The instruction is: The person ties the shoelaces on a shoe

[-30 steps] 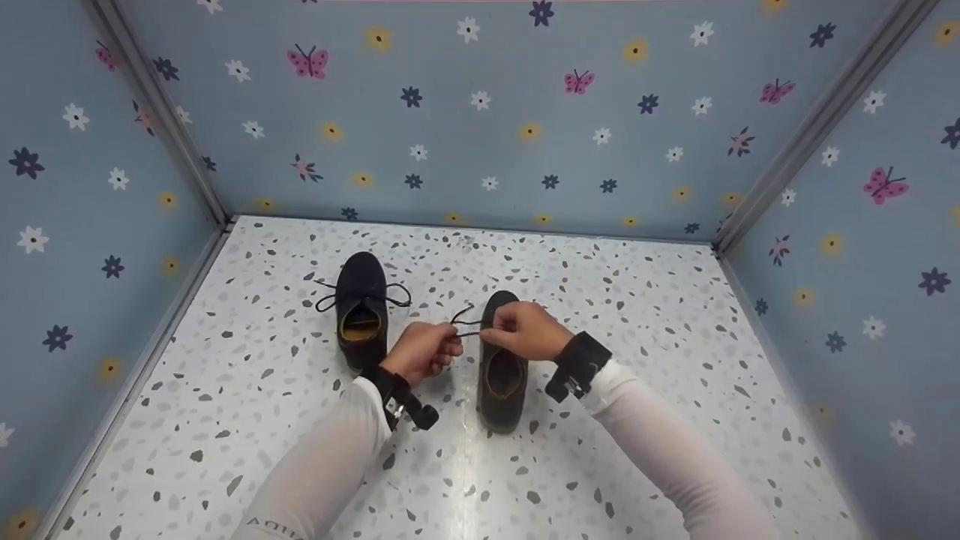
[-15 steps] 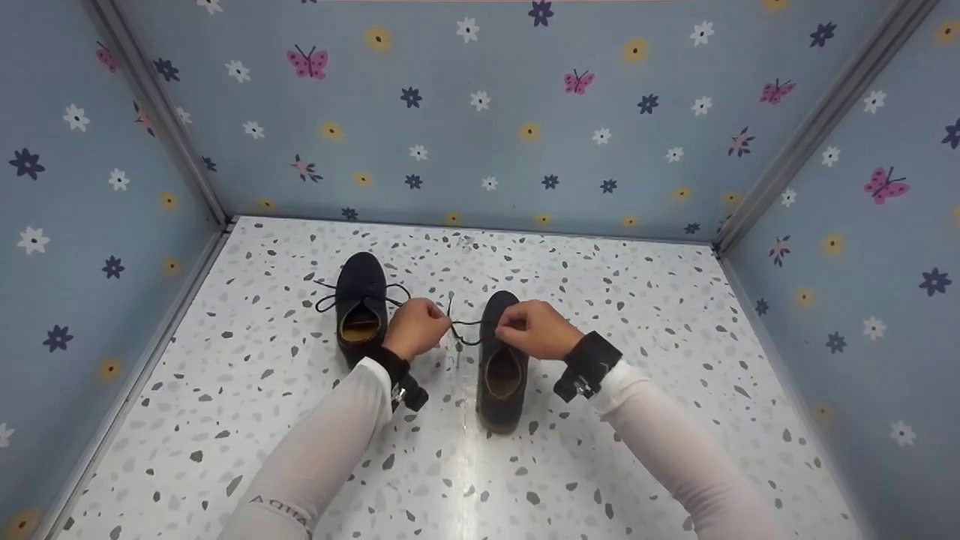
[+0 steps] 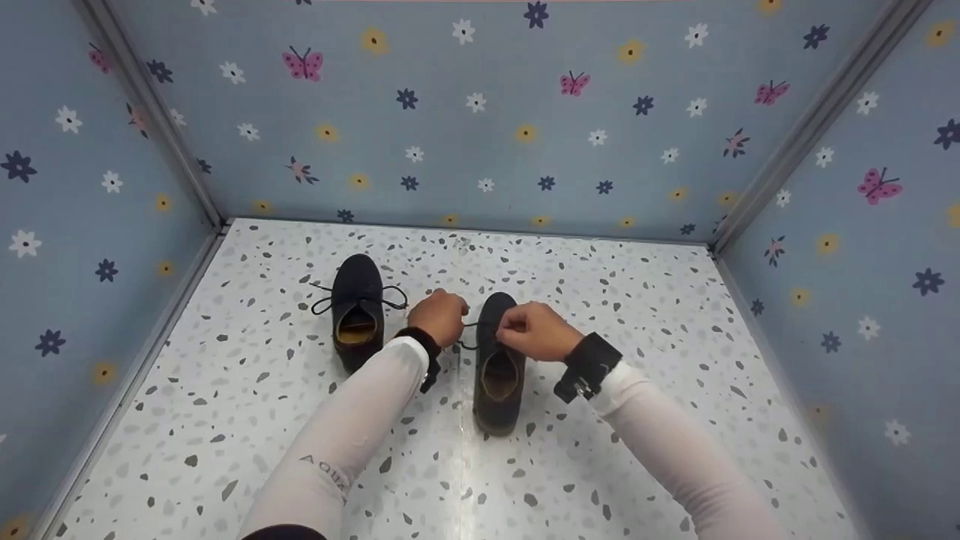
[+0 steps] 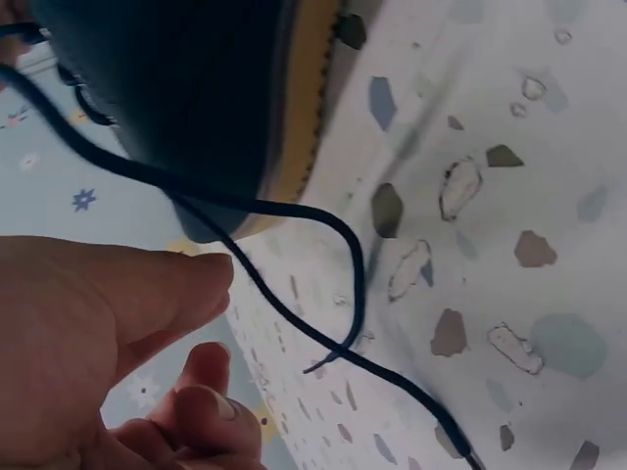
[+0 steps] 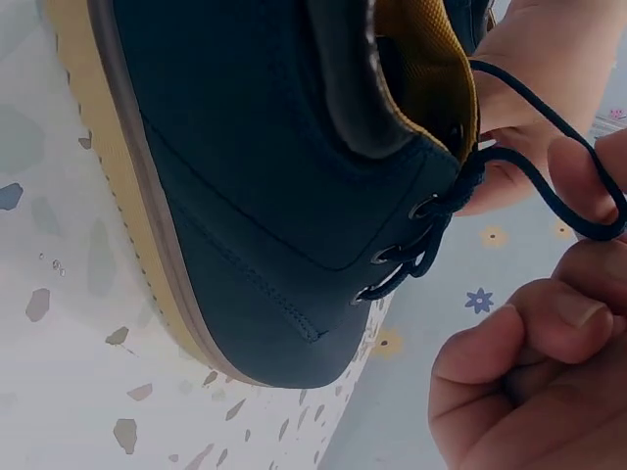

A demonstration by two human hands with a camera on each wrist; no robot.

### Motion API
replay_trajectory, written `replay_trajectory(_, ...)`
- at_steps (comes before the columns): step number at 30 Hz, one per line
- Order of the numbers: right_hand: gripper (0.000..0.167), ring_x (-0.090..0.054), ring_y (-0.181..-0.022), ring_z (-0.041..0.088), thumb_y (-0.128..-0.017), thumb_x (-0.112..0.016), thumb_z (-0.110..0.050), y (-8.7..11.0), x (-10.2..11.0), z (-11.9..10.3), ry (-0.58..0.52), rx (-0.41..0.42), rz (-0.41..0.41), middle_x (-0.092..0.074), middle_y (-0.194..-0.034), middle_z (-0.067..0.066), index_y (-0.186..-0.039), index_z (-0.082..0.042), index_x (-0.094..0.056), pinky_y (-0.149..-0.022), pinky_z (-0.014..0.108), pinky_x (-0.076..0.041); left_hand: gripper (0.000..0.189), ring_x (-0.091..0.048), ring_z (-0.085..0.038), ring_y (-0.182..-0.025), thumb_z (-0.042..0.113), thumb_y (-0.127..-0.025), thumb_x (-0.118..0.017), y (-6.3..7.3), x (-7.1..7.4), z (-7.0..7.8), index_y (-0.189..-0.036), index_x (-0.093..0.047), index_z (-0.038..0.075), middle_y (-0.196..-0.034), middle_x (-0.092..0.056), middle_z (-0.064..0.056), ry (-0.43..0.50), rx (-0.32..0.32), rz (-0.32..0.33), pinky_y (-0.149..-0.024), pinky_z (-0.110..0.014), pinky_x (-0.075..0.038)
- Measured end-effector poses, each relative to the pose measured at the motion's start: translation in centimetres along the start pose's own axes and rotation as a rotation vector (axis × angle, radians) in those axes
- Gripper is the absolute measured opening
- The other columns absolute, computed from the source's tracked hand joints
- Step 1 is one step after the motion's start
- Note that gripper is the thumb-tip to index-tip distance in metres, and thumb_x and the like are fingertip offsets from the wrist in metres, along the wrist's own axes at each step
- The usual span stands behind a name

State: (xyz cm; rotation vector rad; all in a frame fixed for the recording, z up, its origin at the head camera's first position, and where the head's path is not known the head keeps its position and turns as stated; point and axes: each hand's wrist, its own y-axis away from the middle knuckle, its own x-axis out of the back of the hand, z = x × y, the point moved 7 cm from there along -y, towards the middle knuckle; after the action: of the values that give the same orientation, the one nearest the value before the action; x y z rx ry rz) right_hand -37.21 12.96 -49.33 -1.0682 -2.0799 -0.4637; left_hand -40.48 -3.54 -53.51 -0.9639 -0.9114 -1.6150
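A dark lace-up shoe [image 3: 497,416] stands on the floor below my hands, toe pointing away. At its laced front my right hand [image 3: 538,331] pinches a loop of the dark shoelace [image 5: 534,176], seen in the right wrist view. My left hand [image 3: 439,319] is just left of this shoe, back upward. In the left wrist view its thumb and fingers [image 4: 201,284] are apart, with the thumb tip close to the lace [image 4: 294,209]; nothing is gripped between them. Loose lace ends cross over the floor there. Left of my left hand stands the matching shoe [image 3: 358,274], its lace in a bow.
Speckled white flooring [image 3: 615,465] lies under both shoes. Flowered blue panels [image 3: 480,112] enclose the floor at the back, left and right, with grey metal strips at the corners.
My left hand has let go of the lace, drawn left, then swung forward and right toward the shoe, turning back upward. My right hand stays nearly in place over the laces.
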Motion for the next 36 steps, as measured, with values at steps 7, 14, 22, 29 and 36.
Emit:
replay_trajectory(7,0.015,-0.057,-0.066,0.008,-0.096,-0.066,-0.019,0.1,0.5,0.4,-0.014,-0.039,0.006,-0.071,-0.08,-0.002,-0.089,-0.014,-0.077,-0.066,0.025,-0.049,0.011,-0.069,-0.033,-0.106,0.012,-0.093,-0.07,-0.4,-1.0,-0.4,-0.096,-0.08,0.008,-0.107,-0.076,-0.014,-0.012,-0.024,-0.022,-0.092,-0.049,-0.058)
replay_trajectory(14,0.015,-0.055,-0.064,0.007,-0.097,-0.065,-0.017,-0.2,1.0,0.4,-0.002,-0.042,0.028,-0.069,-0.076,-0.001,-0.09,-0.011,-0.078,-0.065,0.025,-0.047,0.017,-0.07,-0.029,-0.088,0.022,-0.098,-0.066,0.5,-0.3,-0.4,-0.092,-0.076,0.01,-0.096,-0.077,-0.009,0.067,-0.058,-0.008,-0.083,-0.046,-0.057)
replay_trajectory(22,0.018,-0.052,-0.056,0.008,-0.096,-0.066,-0.018,-0.6,1.7,1.2,0.012,-0.096,0.086,-0.063,-0.067,-0.005,-0.082,-0.012,-0.076,-0.06,0.025,-0.046,0.021,-0.062,-0.02,-0.072,0.023,-0.099,-0.064,1.8,1.5,-0.1,-0.08,-0.068,0.015,-0.079,-0.068,-0.001,0.184,-0.061,0.045,-0.071,-0.037,-0.05)
replay_trajectory(29,0.027,-0.048,-0.054,0.01,-0.097,-0.068,-0.019,-1.1,2.6,1.8,0.045,-0.137,0.16,-0.052,-0.06,-0.007,-0.071,-0.013,-0.067,-0.062,0.027,-0.043,0.036,-0.051,-0.011,-0.052,0.031,-0.098,-0.067,3.3,2.1,0.7,-0.064,-0.059,0.02,-0.059,-0.058,0.007,0.364,-0.087,-0.007,-0.056,-0.027,-0.04)
replay_trajectory(36,0.029,-0.047,-0.056,0.011,-0.099,-0.068,-0.022,-1.3,3.0,2.2,0.06,-0.16,0.158,-0.052,-0.061,-0.007,-0.071,-0.014,-0.067,-0.063,0.029,-0.042,0.03,-0.057,-0.011,-0.058,0.031,-0.099,-0.068,5.4,1.9,2.4,-0.082,-0.075,0.008,-0.073,-0.071,0.001,0.543,-0.131,-0.082,-0.058,-0.027,-0.045)
